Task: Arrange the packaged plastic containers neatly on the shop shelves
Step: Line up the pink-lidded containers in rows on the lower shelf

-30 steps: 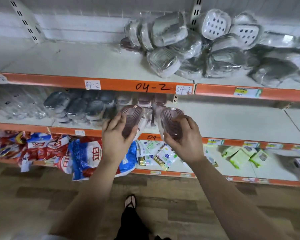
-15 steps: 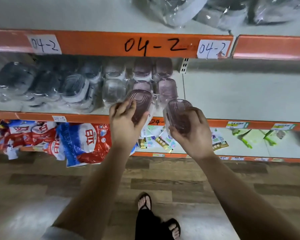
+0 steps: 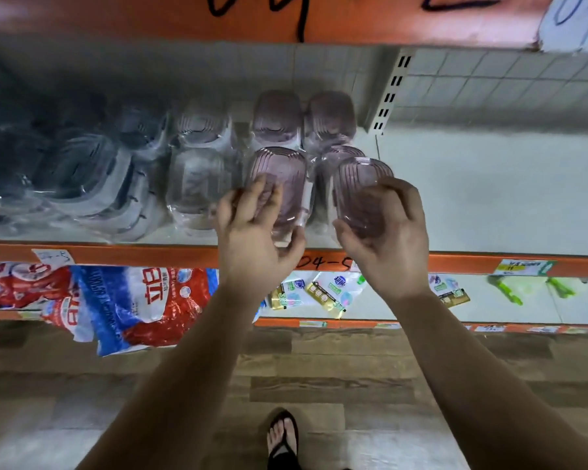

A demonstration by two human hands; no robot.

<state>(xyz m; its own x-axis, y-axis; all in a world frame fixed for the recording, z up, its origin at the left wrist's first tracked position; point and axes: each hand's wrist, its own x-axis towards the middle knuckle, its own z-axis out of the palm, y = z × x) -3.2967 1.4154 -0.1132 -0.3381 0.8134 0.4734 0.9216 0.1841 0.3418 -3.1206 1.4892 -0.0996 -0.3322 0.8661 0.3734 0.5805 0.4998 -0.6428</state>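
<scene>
Gripping a pink container (image 3: 280,178) in the left hand (image 3: 252,242), centre frame. Clutching a second container (image 3: 358,188) in the right hand (image 3: 391,242), just right.

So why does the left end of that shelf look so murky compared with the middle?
Head view: the grey wrapped plastic containers at left sit in shadow under the upper orange shelf edge, dim and soft; head view again: the purple translucent plastic containers held in the left hand and right hand are brighter and sharper, with small glints on their rims.
</scene>
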